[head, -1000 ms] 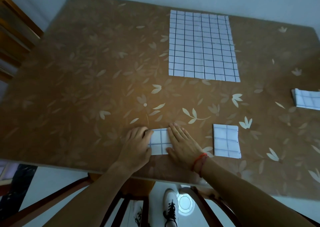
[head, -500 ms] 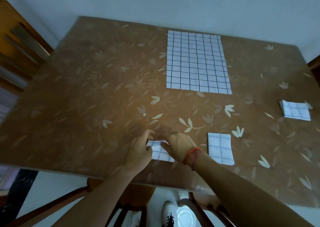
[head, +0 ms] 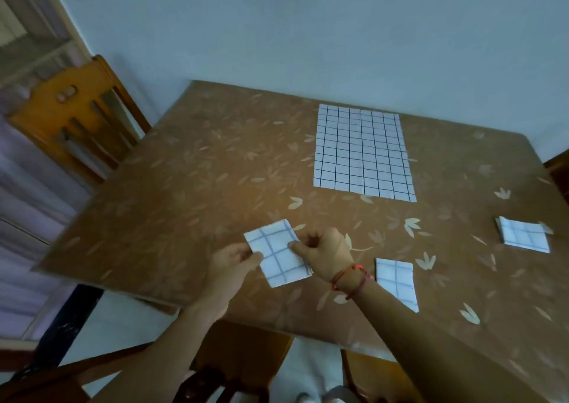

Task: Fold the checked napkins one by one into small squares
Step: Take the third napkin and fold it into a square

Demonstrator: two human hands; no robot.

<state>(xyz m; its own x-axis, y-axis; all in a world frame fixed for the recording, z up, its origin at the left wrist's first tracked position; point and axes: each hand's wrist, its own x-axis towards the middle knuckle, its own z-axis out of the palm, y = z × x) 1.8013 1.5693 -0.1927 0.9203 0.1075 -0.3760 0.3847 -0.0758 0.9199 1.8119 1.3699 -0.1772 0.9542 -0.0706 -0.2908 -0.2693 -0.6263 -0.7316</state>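
A small folded checked napkin [head: 277, 253] is lifted above the near edge of the table, tilted. My left hand [head: 234, 259] pinches its left edge. My right hand [head: 324, 253], with a red thread on the wrist, pinches its right edge. A second folded square [head: 395, 281] lies on the table just right of my right wrist. A third folded square [head: 523, 235] lies at the right side. One unfolded checked napkin [head: 363, 153] lies flat at the far middle of the table.
The brown leaf-patterned table [head: 184, 193] stands against a pale wall. A wooden chair [head: 77, 116] stands at its left end. Another chair back [head: 234, 368] is under my arms at the near edge. Dark wood [head: 558, 168] shows at the far right.
Both hands went from pressing the folded napkin flat on the table to pinching its edges and lifting it. The camera has tilted up, so more wall shows.
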